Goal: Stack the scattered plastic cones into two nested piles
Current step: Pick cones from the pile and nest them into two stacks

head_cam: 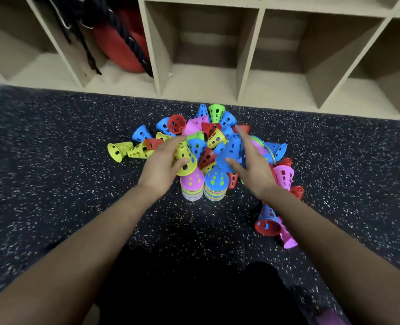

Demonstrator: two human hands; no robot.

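Speckled flooring (pixel 53 160) is being crowded by loose cones (pixel 215 111) at twelve o'clock. A yellow cone (pixel 185 158) is being gripped by the left hand (pixel 159 168), a blue cone (pixel 230 151) by the right hand (pixel 256 171).

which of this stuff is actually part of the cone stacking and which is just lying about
Job: left hand gripping yellow perforated plastic cone; right hand holding blue perforated plastic cone; pink-topped nested pile; blue-topped nested pile; scattered loose cones.
Lying about: red round object; black rope; beige cubby shelf; speckled black floor.
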